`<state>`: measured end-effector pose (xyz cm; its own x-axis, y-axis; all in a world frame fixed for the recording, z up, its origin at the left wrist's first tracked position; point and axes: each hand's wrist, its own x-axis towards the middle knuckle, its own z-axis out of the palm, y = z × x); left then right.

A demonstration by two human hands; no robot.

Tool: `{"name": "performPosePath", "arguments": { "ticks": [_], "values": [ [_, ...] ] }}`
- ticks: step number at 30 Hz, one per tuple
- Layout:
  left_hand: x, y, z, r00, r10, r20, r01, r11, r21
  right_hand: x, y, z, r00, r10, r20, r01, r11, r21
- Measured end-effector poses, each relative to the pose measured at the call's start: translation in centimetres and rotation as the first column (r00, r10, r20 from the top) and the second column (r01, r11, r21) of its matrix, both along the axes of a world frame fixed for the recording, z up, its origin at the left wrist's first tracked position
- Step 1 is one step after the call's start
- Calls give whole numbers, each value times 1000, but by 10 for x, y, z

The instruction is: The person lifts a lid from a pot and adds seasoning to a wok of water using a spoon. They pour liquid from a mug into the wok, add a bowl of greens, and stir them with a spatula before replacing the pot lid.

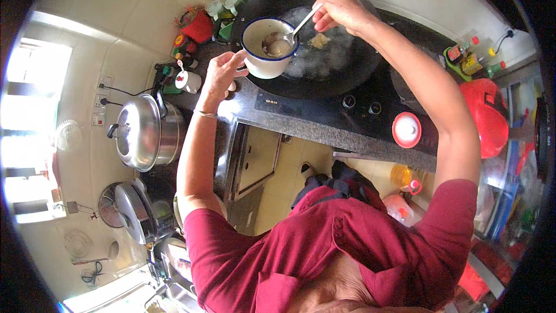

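My left hand (223, 74) grips the handle of a white enamel mug (265, 67) with a dark blue rim, tilted so its inside shows. The mug hangs over the left part of a large black wok (347, 82). From the upper right, my right hand (341, 11) holds a metal spoon (307, 19) by its handle, and the bowl of the spoon is inside the mug. Some liquid (278, 48) lies at the bottom of the mug. In the wok, pale bubbling or steaming liquid (321, 63) surrounds a small light-brown clump (319, 40).
Control knobs (349, 102) line the black hob's front. A red-rimmed dish (407, 129) with something white stands right. Left are a white lidded jar (188, 81), condiment bottles (186, 45) and a steel lidded pot (150, 132). A red container (484, 117) and several bottles (473, 58) stand far right.
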<state>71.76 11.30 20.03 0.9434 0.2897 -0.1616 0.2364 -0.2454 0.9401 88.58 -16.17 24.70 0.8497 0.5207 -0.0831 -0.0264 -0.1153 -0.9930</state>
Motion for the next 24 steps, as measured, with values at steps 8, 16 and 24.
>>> {"name": "performPosePath", "arguments": {
  "ticks": [8, 16, 24],
  "values": [
    [-27, 45, 13, 974, 183, 131, -188, 982, 29, 20, -16, 27, 999, -39, 7, 38, 996, 75],
    [-81, 119, -26, 832, 440, 337, -328, 881, -341, 13, -5, -57, 915, -63, 398, 143, 974, -175],
    [-57, 143, -96, 740, 660, 128, -527, 688, -499, -24, -8, -118, 397, 316, 862, 45, 931, -362]
  ]
}}
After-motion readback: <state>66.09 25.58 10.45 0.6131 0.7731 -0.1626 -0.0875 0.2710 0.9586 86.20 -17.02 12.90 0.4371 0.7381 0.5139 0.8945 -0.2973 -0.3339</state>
